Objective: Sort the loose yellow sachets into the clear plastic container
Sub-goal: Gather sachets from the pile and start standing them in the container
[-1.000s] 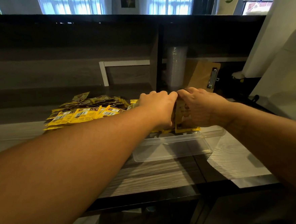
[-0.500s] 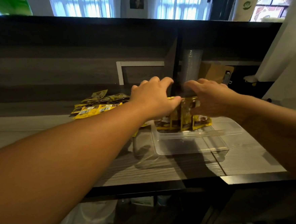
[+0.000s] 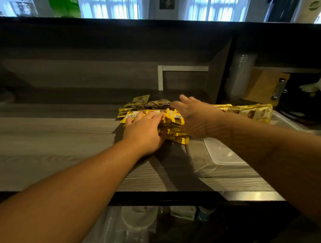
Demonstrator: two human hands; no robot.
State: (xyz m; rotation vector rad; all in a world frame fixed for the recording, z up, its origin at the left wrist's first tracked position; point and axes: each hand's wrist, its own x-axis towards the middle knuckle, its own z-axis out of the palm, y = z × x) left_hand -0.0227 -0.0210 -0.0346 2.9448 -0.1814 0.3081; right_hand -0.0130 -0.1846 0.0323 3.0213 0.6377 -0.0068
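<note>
our hands have left the clear plastic container [image 3: 222, 155]; left hand [image 3: 144, 131] and right hand [image 3: 195, 117] lie flat, fingers straight, on loose yellow foil sachets [image 3: 171, 118], probably light, slippery; best scooped by the edges.

Both forearms are bare from the near edge of the view to the wrists, with no sleeve or cuff showing. The left hand [image 3: 144, 134] wears no glove, ring or watch. The right hand [image 3: 197, 117] is just as bare, its wrist free of any band or strap.
</note>
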